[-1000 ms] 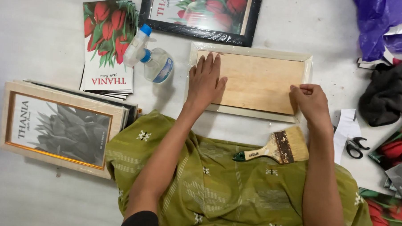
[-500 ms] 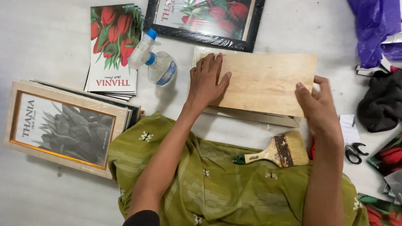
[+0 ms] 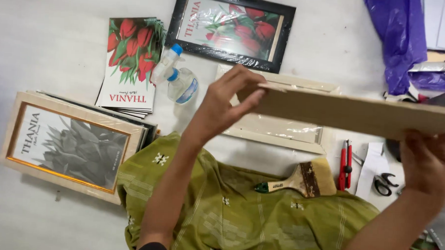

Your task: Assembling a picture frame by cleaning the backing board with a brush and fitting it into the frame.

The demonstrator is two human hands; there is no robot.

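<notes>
Head view: left hand (image 3: 222, 107) and right hand (image 3: 426, 164) grip opposite ends of a thin wooden board (image 3: 356, 114), lifted edge-on above the pale frame (image 3: 276, 133) mid-frame, keeping it level.

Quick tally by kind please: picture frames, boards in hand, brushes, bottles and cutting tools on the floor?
Picture frames: 3 (black-framed tulip print, pale wooden frame with grey print, empty pale frame)
Thin wooden backing board, held by both hands: 1
Wooden-handled paintbrush: 1
Clear plastic bottles: 2
Cutting tools: 2 (red utility knife, black-handled scissors)
Total: 9
</notes>
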